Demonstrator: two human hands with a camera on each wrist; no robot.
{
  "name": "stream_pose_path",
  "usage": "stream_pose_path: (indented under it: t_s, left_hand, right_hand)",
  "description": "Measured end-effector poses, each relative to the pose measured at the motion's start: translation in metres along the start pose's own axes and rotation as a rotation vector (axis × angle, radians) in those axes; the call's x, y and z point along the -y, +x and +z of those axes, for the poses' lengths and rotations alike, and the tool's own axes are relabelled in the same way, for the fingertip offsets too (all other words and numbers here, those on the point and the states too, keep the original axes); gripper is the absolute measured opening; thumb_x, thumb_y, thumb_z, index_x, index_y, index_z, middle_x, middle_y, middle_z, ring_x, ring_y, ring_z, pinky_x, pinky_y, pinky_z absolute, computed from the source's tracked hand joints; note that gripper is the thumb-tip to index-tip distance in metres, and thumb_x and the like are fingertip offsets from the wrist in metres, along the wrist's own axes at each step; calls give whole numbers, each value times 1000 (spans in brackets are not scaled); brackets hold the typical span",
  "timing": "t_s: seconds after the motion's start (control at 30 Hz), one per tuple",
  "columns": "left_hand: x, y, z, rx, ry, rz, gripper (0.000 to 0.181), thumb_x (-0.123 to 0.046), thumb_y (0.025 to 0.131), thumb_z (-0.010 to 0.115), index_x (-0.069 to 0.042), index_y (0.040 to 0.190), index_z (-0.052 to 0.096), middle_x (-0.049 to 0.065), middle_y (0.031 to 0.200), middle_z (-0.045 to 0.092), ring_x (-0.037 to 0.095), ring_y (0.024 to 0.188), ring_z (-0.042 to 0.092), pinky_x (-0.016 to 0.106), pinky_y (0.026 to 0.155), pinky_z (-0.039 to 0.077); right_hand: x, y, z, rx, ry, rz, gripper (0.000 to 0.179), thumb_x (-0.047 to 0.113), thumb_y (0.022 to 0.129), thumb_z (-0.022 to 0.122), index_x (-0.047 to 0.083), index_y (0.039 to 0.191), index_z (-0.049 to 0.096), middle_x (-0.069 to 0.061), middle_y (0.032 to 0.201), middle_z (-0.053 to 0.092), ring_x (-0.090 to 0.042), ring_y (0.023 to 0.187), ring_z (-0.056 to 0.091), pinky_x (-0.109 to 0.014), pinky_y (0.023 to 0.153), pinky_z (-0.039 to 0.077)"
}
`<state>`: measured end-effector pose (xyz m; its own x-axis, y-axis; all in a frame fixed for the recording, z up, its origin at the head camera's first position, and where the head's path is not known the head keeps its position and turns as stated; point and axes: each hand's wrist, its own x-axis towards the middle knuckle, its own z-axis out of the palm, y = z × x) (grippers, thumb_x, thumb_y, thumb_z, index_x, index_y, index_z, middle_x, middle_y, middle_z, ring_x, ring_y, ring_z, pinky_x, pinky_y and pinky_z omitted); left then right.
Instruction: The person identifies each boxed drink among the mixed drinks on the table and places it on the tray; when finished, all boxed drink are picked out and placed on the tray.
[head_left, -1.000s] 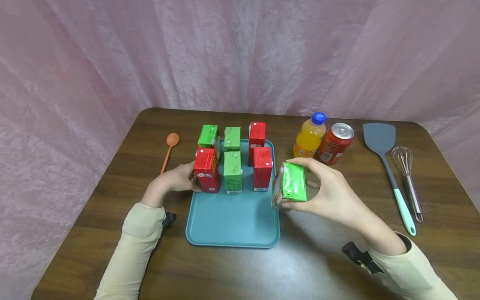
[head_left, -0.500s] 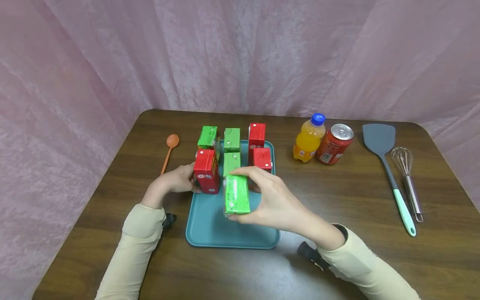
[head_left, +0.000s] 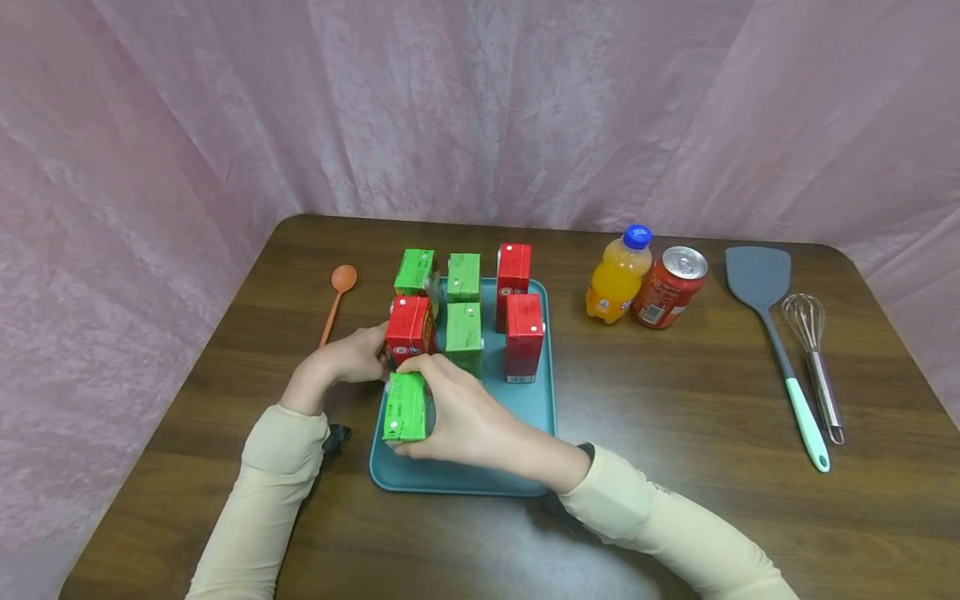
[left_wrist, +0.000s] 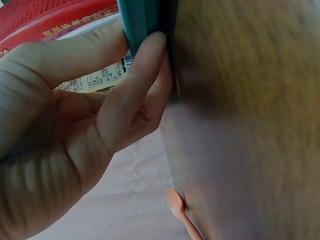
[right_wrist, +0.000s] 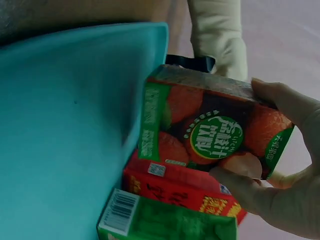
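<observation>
My right hand [head_left: 465,412] grips a green lychee juice box [head_left: 405,408] upright by its sides, over the front left of the blue-green tray [head_left: 528,404]. Whether its base touches the tray cannot be told. In the right wrist view the juice box [right_wrist: 215,130] shows its lychee picture. The left hand [head_left: 352,354] pinches the tray's left rim; the left wrist view shows thumb and fingers on that rim [left_wrist: 142,22]. Behind the held box stands a red juice box [head_left: 410,325], beside a green one [head_left: 464,329] and another red one [head_left: 523,333].
A back row on the tray has two green boxes [head_left: 415,271] and a red box [head_left: 513,271]. An orange spoon [head_left: 343,279] lies left. To the right are an orange drink bottle [head_left: 617,279], a red can [head_left: 670,290], a spatula [head_left: 761,279] and a whisk [head_left: 821,375].
My right hand has carried the green juice box leftward, from beyond the tray's right edge to its front left part. The left hand has stayed at the tray's rim.
</observation>
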<state>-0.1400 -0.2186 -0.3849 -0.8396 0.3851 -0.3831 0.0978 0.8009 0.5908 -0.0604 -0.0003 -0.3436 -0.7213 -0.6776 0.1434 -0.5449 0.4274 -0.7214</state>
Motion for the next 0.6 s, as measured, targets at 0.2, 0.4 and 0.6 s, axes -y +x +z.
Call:
stream_pose_path:
  t_s: [0.2,0.4,0.6]
  left_hand:
    - [0,0,2,0,5,-16,45,6,74,67,-3,113,46,7,74,48,20,69,46,33,67,37]
    - [-2,1,4,-3,7,-3,47,8,75,65,-3,116,46,7,73,49,20,68,47,33,67,38]
    - [-6,-4,-1,-6,54,22,32,-1,81,64,-2,108,47,5,72,47,17,66,45,31,63,36]
  right_hand:
    - [-3,1,9,27,-24,32,75,28,65,86,14,124,41,1,110,49,-9,96,50,-18,74,47]
    - [-7,-8,7,48,13,44,84,34,67,84,15,134,37,0,123,44,-10,107,45,-22,81,48]
    - [-23,-32,-17,-22,83,-26,71,27,73,81,15,133,46,2,133,45,-12,118,43,-32,89,48]
